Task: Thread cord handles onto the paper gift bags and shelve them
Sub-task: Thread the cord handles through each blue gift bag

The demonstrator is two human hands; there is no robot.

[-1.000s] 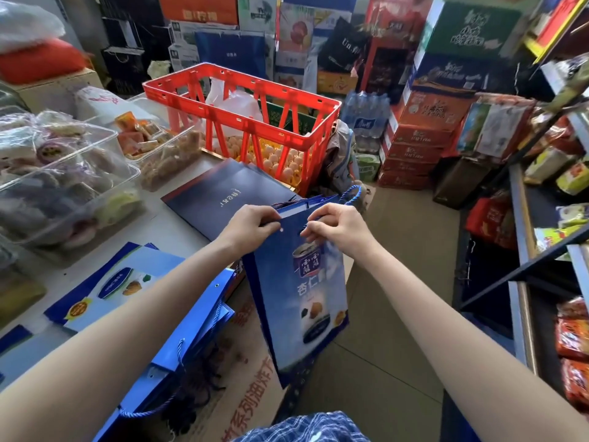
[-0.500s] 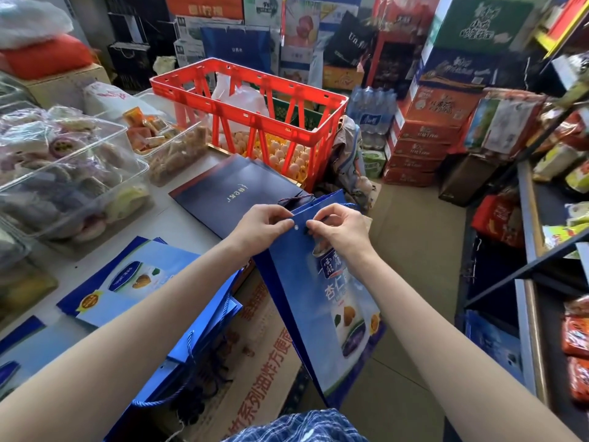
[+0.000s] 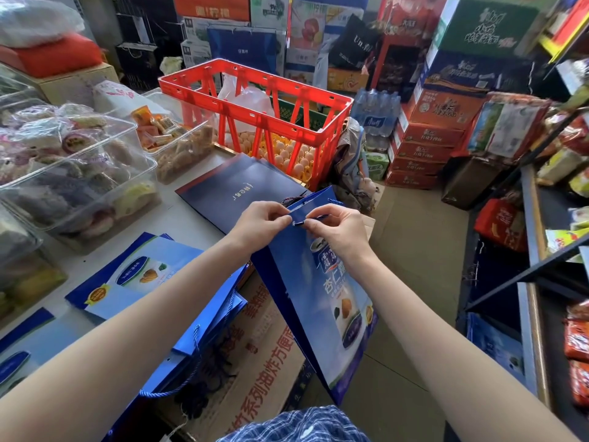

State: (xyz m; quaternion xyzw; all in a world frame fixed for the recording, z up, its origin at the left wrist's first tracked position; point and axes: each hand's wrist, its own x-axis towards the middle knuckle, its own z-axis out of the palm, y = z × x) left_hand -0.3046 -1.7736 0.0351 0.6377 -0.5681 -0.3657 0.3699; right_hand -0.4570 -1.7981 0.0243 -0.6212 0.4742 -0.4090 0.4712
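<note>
**Cord tip at the punched hole, bag hanging free**

Stacked cartons and a cluttered shop bench surround the work. Off the bench's near edge, in mid-air, hangs the blue gift bag [image 3: 322, 301], tilted, its top rim pinched by the left hand [image 3: 259, 223], fingers curled tight on the paper just beside the punched hole [image 3: 293, 223]. The right hand [image 3: 338, 231] pinches the cord [image 3: 314, 217] right at that hole, fingertips closed on its tip.

Risks, as I judge them: the tip could fray or buckle against the paper and miss the hole; a hard tug could tear the rim; a slack pinch could let the bag swing away.

The bag looks glossy, deep blue with a printed label and food picture, creased flat. Farther along the bench lie more flat bags [image 3: 137, 279] and the red crate [image 3: 255, 119].
</note>
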